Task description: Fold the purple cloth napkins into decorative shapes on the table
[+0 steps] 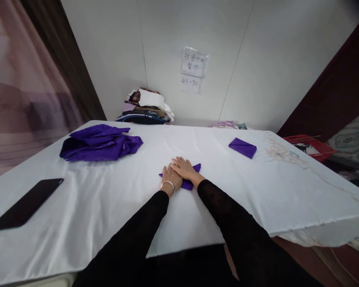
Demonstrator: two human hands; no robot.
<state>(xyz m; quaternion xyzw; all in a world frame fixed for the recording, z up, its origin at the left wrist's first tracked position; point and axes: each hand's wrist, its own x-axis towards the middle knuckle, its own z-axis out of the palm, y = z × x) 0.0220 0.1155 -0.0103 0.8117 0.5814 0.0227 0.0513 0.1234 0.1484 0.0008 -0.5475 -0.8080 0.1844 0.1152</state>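
So both hands are flat and unclenched, the right hand (184,167) overlapping the left hand (172,178) (that's the one with the bracelet (168,182)), on a folded purple napkin (187,185) mid-table. From there, a purple cloth heap (100,143) sits at 10 o'clock, another folded napkin (242,148) at 2, and a dark tablet (26,203) around 9.

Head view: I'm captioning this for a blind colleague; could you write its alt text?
A person's bare-handed right grip overlaps the left grip on a folded purple cloth on a white-covered table. A crumpled purple heap lies left, another folded purple piece right.
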